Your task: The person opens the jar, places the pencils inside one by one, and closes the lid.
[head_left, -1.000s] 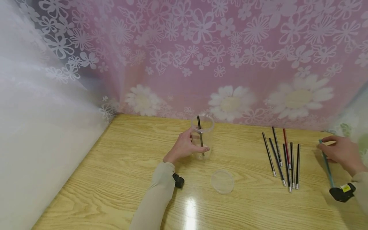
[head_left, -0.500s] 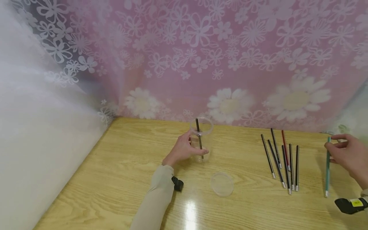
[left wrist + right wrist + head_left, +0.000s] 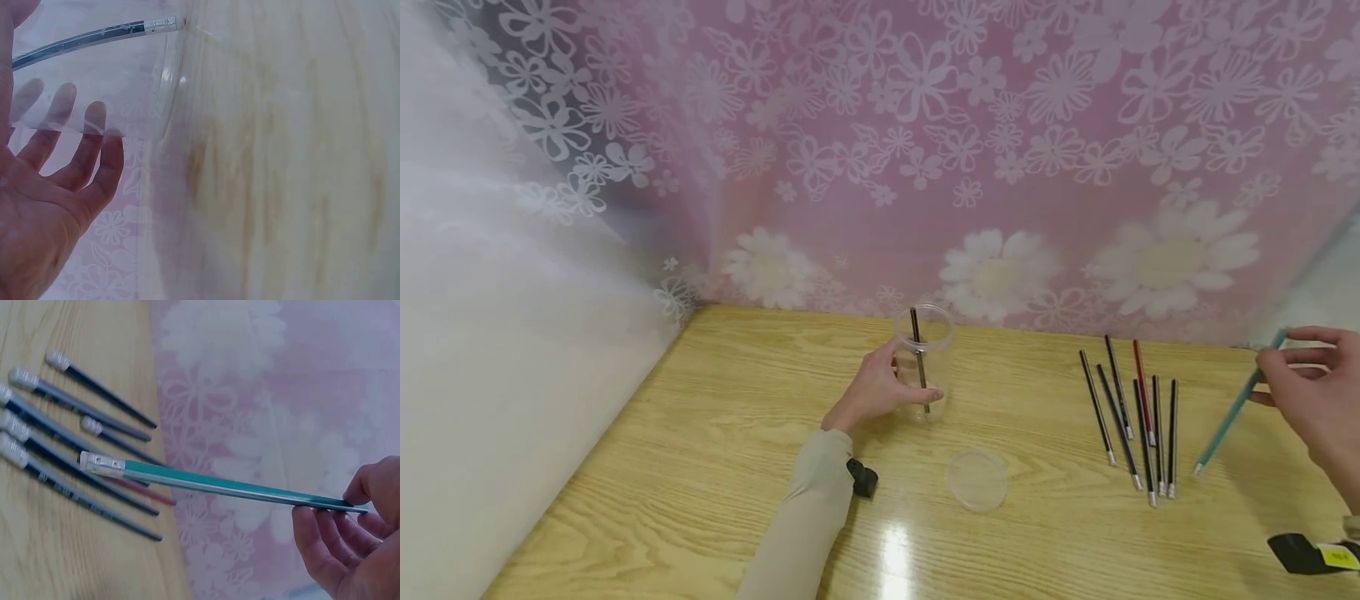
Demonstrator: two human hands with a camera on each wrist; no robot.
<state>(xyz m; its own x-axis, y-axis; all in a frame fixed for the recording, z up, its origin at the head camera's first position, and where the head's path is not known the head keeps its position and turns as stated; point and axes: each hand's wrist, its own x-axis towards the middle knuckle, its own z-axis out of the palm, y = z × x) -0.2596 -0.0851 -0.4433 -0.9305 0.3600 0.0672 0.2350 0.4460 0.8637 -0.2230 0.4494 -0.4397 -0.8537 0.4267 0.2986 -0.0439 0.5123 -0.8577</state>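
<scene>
My left hand (image 3: 880, 385) grips a clear plastic jar (image 3: 942, 367) that stands upright on the table, fingers behind it and thumb across its front. One dark pencil (image 3: 922, 375) leans inside the jar; its eraser end (image 3: 161, 24) is at the bottom in the left wrist view. At the far right, my right hand (image 3: 1315, 392) pinches a teal pencil (image 3: 1232, 414) near its unerased end, between thumb and fingers. The teal pencil slants, its eraser end (image 3: 103, 464) pointing down and left toward the loose pencils in the head view.
Several dark pencils (image 3: 1097, 408) and a red pencil (image 3: 1141, 375) lie loosely side by side on the wooden table (image 3: 715, 483), left of my right hand. A round clear lid (image 3: 977, 480) lies in front of the jar. A pink floral curtain (image 3: 865, 208) hangs behind the table.
My right hand has lifted the teal pencil, whose eraser end has swung to the left toward the loose pencils. The left hand and jar stay in place.
</scene>
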